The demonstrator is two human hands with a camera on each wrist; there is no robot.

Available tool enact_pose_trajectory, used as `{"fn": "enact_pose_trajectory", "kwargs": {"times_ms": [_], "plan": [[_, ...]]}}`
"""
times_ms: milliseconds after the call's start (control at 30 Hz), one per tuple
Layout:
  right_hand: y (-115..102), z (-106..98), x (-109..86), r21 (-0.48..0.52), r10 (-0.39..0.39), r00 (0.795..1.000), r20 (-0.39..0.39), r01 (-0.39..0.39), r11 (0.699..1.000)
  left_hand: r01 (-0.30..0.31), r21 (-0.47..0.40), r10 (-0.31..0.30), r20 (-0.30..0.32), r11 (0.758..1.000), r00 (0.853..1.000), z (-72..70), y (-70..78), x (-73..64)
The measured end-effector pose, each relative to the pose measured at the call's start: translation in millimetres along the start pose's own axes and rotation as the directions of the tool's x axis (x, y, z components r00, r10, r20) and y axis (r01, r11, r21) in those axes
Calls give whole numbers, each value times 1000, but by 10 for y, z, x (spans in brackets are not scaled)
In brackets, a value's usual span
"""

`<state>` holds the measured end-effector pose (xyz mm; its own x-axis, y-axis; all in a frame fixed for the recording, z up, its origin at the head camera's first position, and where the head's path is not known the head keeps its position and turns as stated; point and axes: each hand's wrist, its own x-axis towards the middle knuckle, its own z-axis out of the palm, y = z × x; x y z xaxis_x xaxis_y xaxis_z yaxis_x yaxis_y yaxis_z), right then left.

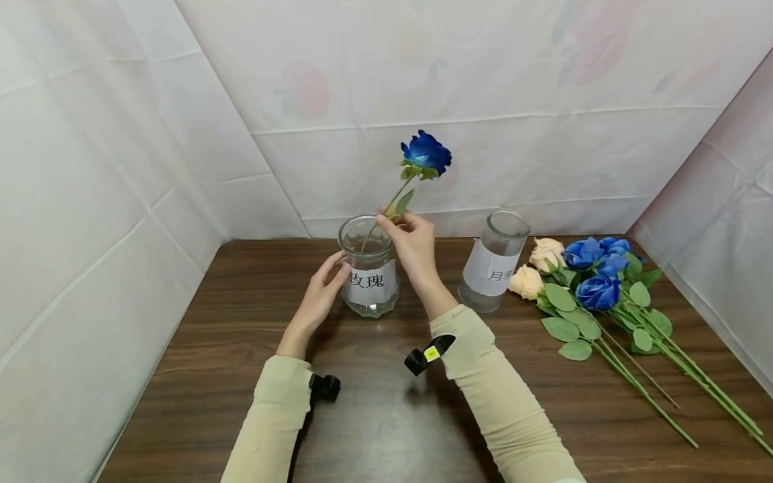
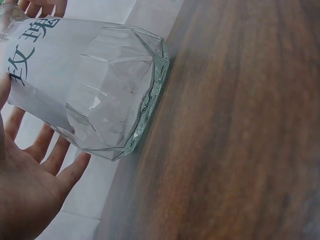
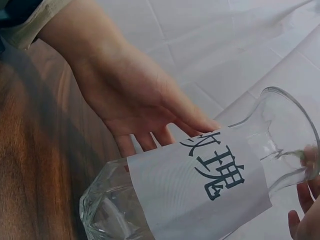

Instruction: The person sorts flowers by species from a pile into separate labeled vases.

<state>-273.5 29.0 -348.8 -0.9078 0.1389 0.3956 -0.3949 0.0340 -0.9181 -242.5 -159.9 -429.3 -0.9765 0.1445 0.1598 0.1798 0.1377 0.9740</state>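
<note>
A clear glass vase (image 1: 370, 305) with a faceted base and a white paper label in black characters stands on the table. My left hand (image 1: 321, 288) holds its left side, thumb at the label's edge and fingertips partly hidden behind the glass. Above the vase's mouth, my right hand (image 1: 413, 245) pinches the green stem of a blue rose (image 1: 426, 154) just below a leaf. The bloom leans up and to the right, and the stem's lower part reaches down inside the rim. In the left wrist view the glass vase (image 2: 112, 90) appears tipped sideways by the camera angle.
To the right stands a taller cylindrical glass vase (image 1: 508, 225), also with a paper label. Beside it lie several blue roses (image 1: 598, 292) and two cream roses (image 1: 527, 282), long stems pointing toward the front right. White cloth (image 1: 483, 154) hangs behind the brown wooden table (image 1: 205, 376).
</note>
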Motion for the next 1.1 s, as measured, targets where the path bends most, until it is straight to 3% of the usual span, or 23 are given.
{"fn": "enact_pose_trajectory", "kwargs": {"times_ms": [300,400,600,933,1100], "plan": [[0,-30,11,-67,-83,997,4,83,994,25,-19,-25,16,999,1000,21,102,-14],[6,-39,13,-91,-101,995,15,102,991,15,-10,-15,4,1000,1000,19,4,20],[5,-59,3,-159,-119,990,73,129,979,2,2,-2,-10,1000,1000,10,-6,15],[-2,-92,-42,-255,-18,987,161,59,965,11,-6,-11,-5,1000,1000,-4,-2,5],[12,-115,-67,-236,26,987,161,13,972,5,0,-5,-11,1000,1000,-1,-3,4]]}}
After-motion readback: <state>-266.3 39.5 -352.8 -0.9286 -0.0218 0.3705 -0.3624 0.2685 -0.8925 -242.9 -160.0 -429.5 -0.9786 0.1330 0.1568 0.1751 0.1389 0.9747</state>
